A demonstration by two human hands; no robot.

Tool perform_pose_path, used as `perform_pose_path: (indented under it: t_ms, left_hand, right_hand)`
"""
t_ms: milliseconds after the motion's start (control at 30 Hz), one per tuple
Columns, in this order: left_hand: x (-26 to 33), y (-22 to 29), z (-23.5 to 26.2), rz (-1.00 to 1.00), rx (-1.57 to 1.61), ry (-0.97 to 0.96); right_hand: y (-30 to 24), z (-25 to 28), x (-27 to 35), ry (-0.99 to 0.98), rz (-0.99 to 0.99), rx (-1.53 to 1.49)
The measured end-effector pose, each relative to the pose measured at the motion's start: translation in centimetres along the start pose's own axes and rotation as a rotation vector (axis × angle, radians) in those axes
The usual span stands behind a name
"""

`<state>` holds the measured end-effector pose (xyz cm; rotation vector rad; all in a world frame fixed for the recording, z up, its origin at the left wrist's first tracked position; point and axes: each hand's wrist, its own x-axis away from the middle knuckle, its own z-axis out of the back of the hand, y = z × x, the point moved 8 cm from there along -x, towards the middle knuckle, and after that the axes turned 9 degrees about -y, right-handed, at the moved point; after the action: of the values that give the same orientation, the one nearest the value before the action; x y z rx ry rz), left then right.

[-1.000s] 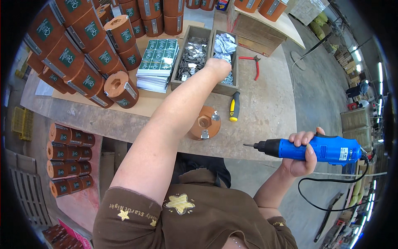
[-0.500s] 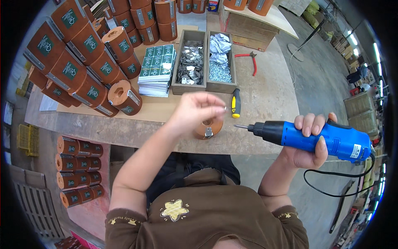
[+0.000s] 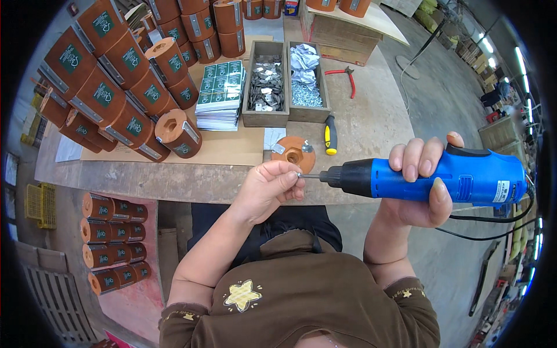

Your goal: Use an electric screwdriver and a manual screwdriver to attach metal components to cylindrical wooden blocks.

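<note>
My right hand (image 3: 416,161) is wrapped round a blue electric screwdriver (image 3: 376,178) held level, its bit pointing left. At the bit's tip my left hand (image 3: 268,188) pinches a small silvery screw (image 3: 299,174) between thumb and fingertips. Just beyond the hands, a reddish-brown wooden cylinder (image 3: 284,156) stands on end on the table, its centre hole facing up. Small metal plates (image 3: 307,148) sit at its rim. A yellow-and-black-handled screwdriver (image 3: 330,136) lies to its right.
Two grey wooden bins hold metal plates (image 3: 267,87) and screws (image 3: 306,97) with crumpled paper. Beside them are a stack of green label sheets (image 3: 217,95) and piled labelled cylinders (image 3: 125,93). Red-handled pliers (image 3: 352,87) lie right. The screwdriver's black cord (image 3: 493,236) hangs at right.
My left hand has come down toward me, and the electric screwdriver has moved left until its bit meets the screw. The wooden cylinder now shows more of its top.
</note>
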<state>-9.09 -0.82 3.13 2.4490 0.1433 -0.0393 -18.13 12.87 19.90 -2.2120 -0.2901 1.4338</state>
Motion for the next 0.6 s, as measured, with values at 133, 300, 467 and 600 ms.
perform_pose_path:
  t_ms: [133,300,467,600]
  left_hand:
    - [0.4,0.0,0.0,-0.01,-0.049,-0.019]
    - [0.9,-0.1,-0.1,0.033,-0.156,-0.007]
    - [0.7,0.3,-0.4,-0.004,-0.374,0.017]
    - [0.2,2.4,-1.5,-0.152,-0.82,-0.02]
  right_hand:
    - [0.0,-0.5,0.1,-0.015,-0.016,0.0]
    - [-0.1,-1.1,0.0,-0.051,-0.039,-0.014]
    - [0.0,-2.7,-0.4,-0.251,-0.068,0.068]
    - [1.4,-2.9,-1.0,-0.147,-0.111,0.122]
